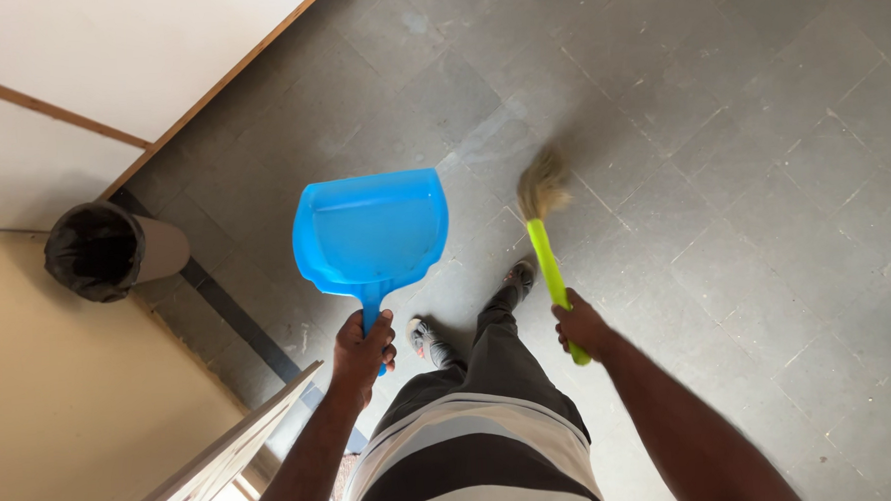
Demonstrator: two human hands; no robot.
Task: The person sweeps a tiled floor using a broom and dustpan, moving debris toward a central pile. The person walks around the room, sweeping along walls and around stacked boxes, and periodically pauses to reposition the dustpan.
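Observation:
My left hand (362,351) grips the handle of a bright blue dustpan (373,230), held out in front of me above the floor with its scoop facing up. My right hand (579,325) is closed around the lime-green handle of a small broom (545,246). Its straw-coloured bristles point away from me, just over the grey tiles. My legs and shoes show between the two hands, below the dustpan.
A round bin with a black liner (105,250) stands by the wall at the left. White wall panels with wooden trim run along the upper left. A wooden door edge (224,456) is at the lower left. Grey floor tiles (722,168) spread to the right.

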